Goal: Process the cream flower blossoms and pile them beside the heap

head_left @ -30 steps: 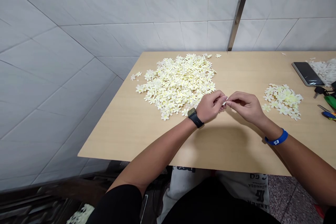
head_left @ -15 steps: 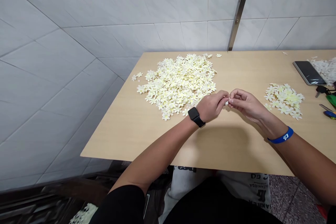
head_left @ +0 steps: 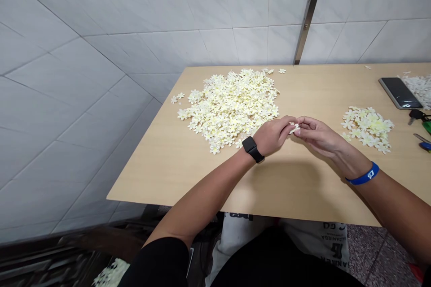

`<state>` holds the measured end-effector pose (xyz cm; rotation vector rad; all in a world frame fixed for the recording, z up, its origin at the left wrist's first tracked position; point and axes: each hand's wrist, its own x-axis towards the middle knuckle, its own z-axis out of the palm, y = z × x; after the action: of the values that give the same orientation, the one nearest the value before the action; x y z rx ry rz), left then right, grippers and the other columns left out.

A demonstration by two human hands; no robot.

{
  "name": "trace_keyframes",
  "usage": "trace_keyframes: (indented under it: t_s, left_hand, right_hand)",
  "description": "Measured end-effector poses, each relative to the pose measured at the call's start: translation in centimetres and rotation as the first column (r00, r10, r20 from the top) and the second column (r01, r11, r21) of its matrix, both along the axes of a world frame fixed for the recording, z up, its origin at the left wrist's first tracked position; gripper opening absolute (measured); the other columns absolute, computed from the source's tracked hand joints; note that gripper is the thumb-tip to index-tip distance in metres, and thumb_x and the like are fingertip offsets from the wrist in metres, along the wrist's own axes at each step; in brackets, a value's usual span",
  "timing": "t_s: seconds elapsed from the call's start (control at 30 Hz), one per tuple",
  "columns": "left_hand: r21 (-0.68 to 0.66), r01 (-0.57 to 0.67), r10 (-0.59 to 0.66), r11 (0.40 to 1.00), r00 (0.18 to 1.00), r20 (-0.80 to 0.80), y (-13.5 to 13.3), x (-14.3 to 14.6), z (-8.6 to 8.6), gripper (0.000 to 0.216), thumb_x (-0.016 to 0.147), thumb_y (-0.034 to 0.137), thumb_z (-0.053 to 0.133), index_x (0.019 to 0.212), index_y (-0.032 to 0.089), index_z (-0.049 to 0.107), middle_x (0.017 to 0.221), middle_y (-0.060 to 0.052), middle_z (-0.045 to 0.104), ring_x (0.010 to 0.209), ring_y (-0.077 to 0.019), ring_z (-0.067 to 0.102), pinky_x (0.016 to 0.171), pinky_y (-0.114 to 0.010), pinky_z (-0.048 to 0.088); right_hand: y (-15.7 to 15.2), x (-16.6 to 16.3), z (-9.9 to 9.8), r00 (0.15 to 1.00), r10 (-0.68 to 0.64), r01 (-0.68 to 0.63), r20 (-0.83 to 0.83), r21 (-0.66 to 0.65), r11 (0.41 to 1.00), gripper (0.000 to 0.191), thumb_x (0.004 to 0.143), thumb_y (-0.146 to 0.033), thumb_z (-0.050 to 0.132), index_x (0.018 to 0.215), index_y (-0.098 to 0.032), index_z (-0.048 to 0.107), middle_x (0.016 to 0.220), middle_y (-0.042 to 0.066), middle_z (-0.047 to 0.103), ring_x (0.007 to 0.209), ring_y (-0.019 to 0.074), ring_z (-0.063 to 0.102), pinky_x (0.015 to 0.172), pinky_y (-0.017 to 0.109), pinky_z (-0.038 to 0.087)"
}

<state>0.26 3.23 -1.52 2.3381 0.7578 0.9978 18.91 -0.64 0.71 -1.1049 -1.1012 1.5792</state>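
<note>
Between my fingertips, above the wooden table (head_left: 161,175), is a small white artificial flower (head_left: 294,128). My left hand (head_left: 274,134), with a black watch on its wrist, is closed in a pinch on one side of it. From the other side, my right hand (head_left: 316,134) pinches it too, the fingers curled; a blue band circles that wrist. Part of the flower is hidden by the fingers. A large pile of cream-white artificial flowers (head_left: 235,107) lies just beyond and left of my left hand. To the right of my right hand sits a smaller flower pile (head_left: 368,128).
A phone (head_left: 399,93) lies at the table's right, beside a heap of small white pieces (head_left: 419,89). Keys (head_left: 415,115) and a blue-handled tool (head_left: 424,145) are near the right edge. Tiled wall (head_left: 215,45) borders the back. More flowers (head_left: 111,273) show below at lower left.
Both hands remain together in nearly the same place. The flower between the fingertips now shows more of its petals. The whole view has shifted slightly.
</note>
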Motion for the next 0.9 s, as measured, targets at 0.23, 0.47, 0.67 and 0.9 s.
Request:
trace_keyframes:
  t_s: [0.23, 0.47, 0.67, 0.9]
  left_hand:
    - [-0.241, -0.058, 0.093, 0.969, 0.986, 0.138, 0.0, -0.1, 0.4, 0.017, 0.102, 0.031, 0.05, 0.106, 0.019, 0.061, 0.067, 0.003, 0.064, 0.062, -0.0105, 0.06, 0.062, -0.022, 0.042]
    - [-0.383, 0.046, 0.049, 0.922, 0.971, 0.234, 0.5, -0.2, 0.5, 0.018, 0.098, 0.034, 0.053, 0.101, 0.018, 0.06, 0.07, 0.002, 0.065, 0.066, -0.0112, 0.062, 0.066, -0.022, 0.046]
    - [-0.462, 0.192, -0.066, 0.866, 0.959, 0.275, 1.0, -0.6, 0.6, 0.033, 0.097, 0.047, 0.052, 0.088, 0.016, 0.059, 0.074, 0.0, 0.058, 0.063, -0.0107, 0.054, 0.062, -0.024, 0.043]
    - [-0.537, 0.218, -0.1, 0.815, 0.966, 0.24, 0.6, -0.5, 1.0, 0.035, 0.097, 0.053, 0.053, 0.106, 0.019, 0.058, 0.058, 0.007, 0.04, 0.051, -0.0096, 0.034, 0.052, -0.023, 0.029]
  right_hand:
    - [0.1, -0.2, -0.8, 0.94, -0.086, -0.032, 0.33, 0.336, 0.941, 0.03, 0.076, -0.03, 0.082, 0.102, -0.025, 0.069, 0.088, 0.002, 0.066, 0.08, 0.0168, 0.062, 0.074, 0.031, 0.054]
    - [0.3, 0.4, -0.6, 0.943, -0.092, -0.047, 0.319, 0.404, 0.913, 0.029, 0.085, -0.045, 0.076, 0.102, -0.024, 0.069, 0.095, 0.007, 0.073, 0.086, 0.0221, 0.07, 0.077, 0.037, 0.06]
    - [-0.3, 0.7, 0.0, 0.886, -0.144, -0.144, 0.441, 0.556, 0.819, 0.012, 0.09, -0.033, 0.07, 0.1, -0.026, 0.072, 0.096, 0.005, 0.074, 0.087, 0.0222, 0.071, 0.079, 0.038, 0.058]
    - [-0.5, 0.6, 1.0, 0.825, -0.198, -0.179, 0.529, 0.577, 0.797, 0.009, 0.086, -0.033, 0.071, 0.084, -0.029, 0.078, 0.083, 0.005, 0.075, 0.074, 0.0224, 0.065, 0.072, 0.04, 0.052]
